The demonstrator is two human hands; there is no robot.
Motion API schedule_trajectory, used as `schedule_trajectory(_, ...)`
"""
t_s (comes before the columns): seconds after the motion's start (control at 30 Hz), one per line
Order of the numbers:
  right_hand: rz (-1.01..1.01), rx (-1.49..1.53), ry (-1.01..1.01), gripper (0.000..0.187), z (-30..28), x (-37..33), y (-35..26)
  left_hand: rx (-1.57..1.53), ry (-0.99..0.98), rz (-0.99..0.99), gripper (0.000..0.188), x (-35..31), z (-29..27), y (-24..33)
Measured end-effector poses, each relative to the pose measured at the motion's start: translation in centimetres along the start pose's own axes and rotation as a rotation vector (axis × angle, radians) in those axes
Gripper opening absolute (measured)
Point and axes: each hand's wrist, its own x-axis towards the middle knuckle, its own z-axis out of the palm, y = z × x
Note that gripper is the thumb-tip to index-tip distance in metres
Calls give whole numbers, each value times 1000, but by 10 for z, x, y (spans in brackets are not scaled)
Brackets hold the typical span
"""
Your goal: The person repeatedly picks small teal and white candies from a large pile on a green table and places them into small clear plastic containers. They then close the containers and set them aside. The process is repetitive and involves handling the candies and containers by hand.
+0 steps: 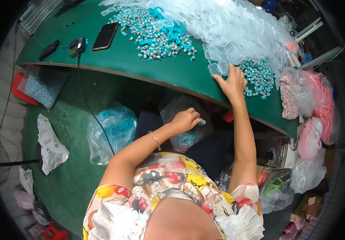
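My left hand point(185, 121) is closed in front of my lap, and a small pale-blue translucent case point(201, 121) pokes out past its fingertips. Below it hangs a clear plastic bag point(180, 107) with blue-filled cases inside. At the table's front edge, my right hand point(234, 84) has thumb and fingers bent around a small clear plastic case point(223, 67). Another clear case point(214, 69) lies just left of it. Beside that hand, to the right, is a pile of grey-and-teal beads point(259, 78). Whether the right fingers press on the case is hard to see.
A large heap of clear cases point(220, 24) covers the back of the green table point(66, 30). More grey-and-teal pieces point(160, 42), a phone point(105, 36) and a small black device point(77, 46) with a trailing cable lie leftward. Pink-filled bags point(310, 136) hang at the right.
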Motion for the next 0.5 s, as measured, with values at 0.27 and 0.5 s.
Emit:
schedule_trajectory(0.27,-20,449,98,58,23,-1,25,144,-152,-94,28,-12,53,-57)
schedule_trajectory(0.5,99,108,57,61,10,-2,-14,-123,-45,143,18,-5,-75,9)
